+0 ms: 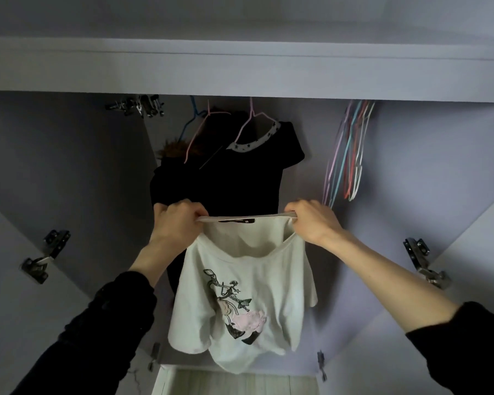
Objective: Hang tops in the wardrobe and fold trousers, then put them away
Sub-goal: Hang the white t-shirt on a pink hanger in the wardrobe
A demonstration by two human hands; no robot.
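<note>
A white T-shirt [240,303] with a printed figure on its front hangs in front of the open wardrobe. My left hand [177,223] pinches the left end of its neckline and my right hand [314,220] pinches the right end, so the collar is stretched flat between them. Behind it a black top with a star-patterned collar [240,172] hangs on a pink hanger [251,121]. A dark garment with a fur trim [171,149] hangs to its left on other hangers.
A bunch of bare coloured hangers [348,155] hangs at the right of the wardrobe. Both doors stand open, with metal hinges on the left [43,260] and on the right [425,263]. A shelf board [240,72] runs overhead.
</note>
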